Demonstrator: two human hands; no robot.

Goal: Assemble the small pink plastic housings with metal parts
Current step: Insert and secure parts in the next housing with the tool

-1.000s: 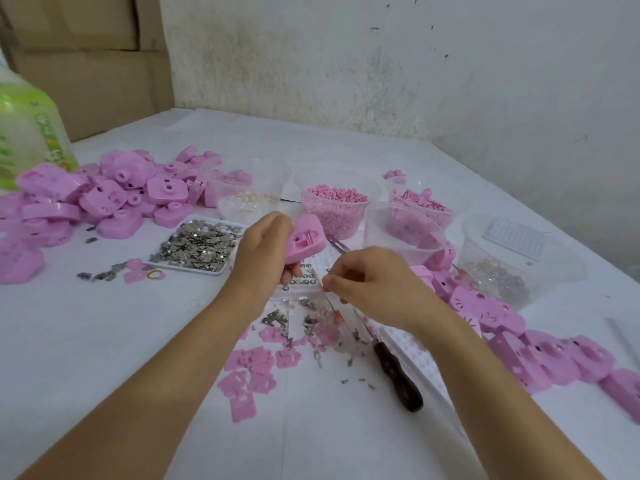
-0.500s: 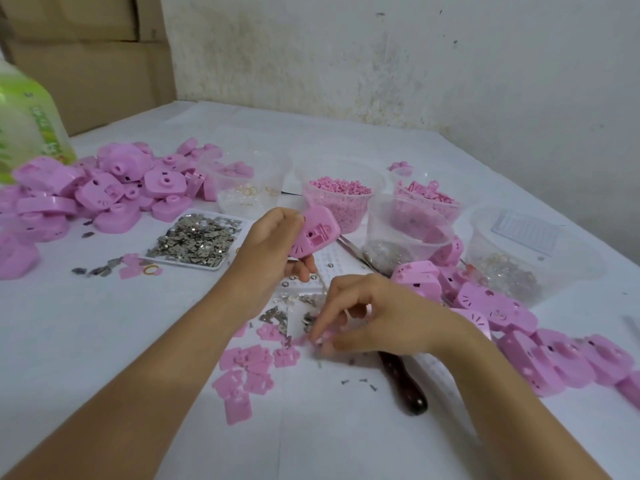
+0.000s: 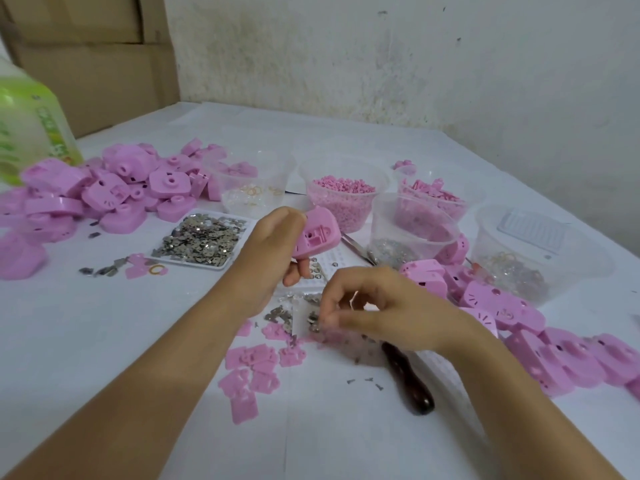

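The left hand point(image 3: 273, 251) grips a small pink plastic housing point(image 3: 317, 235), open inside facing the camera, raised above the white table point(image 3: 104, 341). The right hand point(image 3: 391, 310) reaches with curled fingers into the scatter of small silvery metal parts point(image 3: 278, 311) below. Blur hides whether it pinches one. This looks like the part-picking step. Next, a piece must be seated in the housing's slot.

Left forearm point(image 3: 156, 368) and right forearm point(image 3: 512, 393), both bare, reach in from the near edge of the white desk point(image 3: 104, 341). The left hand point(image 3: 273, 247) is raised, its curled fingers gripping a small pink plastic housing point(image 3: 317, 233). The right hand point(image 3: 388, 310) sits lower, palm down, with its curled fingertips point(image 3: 327, 318) blurred, so any grasp is unclear.
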